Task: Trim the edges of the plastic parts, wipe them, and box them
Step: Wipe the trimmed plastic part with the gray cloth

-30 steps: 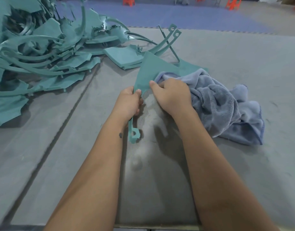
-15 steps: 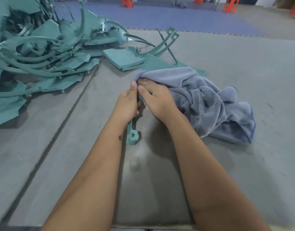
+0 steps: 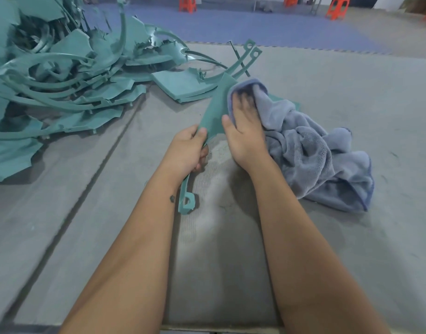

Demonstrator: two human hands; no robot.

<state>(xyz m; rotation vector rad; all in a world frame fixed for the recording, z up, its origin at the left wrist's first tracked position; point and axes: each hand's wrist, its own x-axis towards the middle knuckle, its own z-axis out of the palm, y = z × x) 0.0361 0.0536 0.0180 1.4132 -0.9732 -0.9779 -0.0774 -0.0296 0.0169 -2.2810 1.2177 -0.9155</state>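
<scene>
A teal plastic part [image 3: 216,109] lies slanted on the grey table mat [image 3: 363,97]. It has a flat, wide body and a thin arm ending in a loop [image 3: 186,203] near my left wrist. My left hand [image 3: 188,150] grips the part at its narrow neck. My right hand [image 3: 245,131] lies flat on the part with fingers stretched out and blurred. It presses a blue-grey cloth [image 3: 315,160] against the part's upper end, and the cloth's edge folds over my fingertips. The rest of the cloth is bunched to the right.
A big heap of teal parts and offcuts [image 3: 62,80] fills the table's far left. A short stack of flat teal pieces [image 3: 183,85] lies just left of the held part. Orange stools [image 3: 188,4] stand on the floor beyond the table.
My right hand has slid the cloth up the part, away from my left hand, toward its far end. My left hand keeps its grip at the neck.
</scene>
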